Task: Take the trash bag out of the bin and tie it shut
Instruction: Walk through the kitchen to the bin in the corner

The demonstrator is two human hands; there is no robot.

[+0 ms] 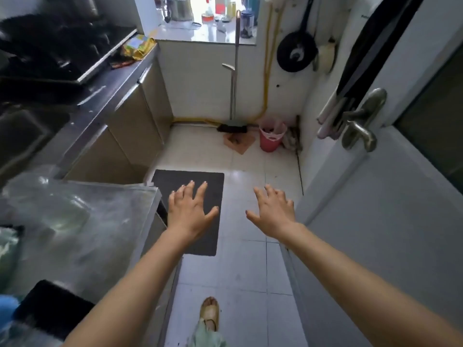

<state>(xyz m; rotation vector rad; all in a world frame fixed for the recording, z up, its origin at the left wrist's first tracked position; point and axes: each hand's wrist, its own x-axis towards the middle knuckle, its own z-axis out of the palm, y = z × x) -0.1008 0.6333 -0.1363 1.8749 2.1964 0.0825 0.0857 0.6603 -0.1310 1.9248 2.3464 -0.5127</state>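
A small red bin stands on the floor in the far right corner of a narrow kitchen. A pale pink trash bag lines it and is folded over its rim. My left hand and my right hand are both stretched out in front of me, palms down, fingers spread, holding nothing. Both hands hover over the floor, well short of the bin. What is inside the bag I cannot make out.
A steel counter and cabinets run along the left. A dark mat lies on the tiled floor. A broom and brown dustpan sit left of the bin. A door with a metal handle is on the right.
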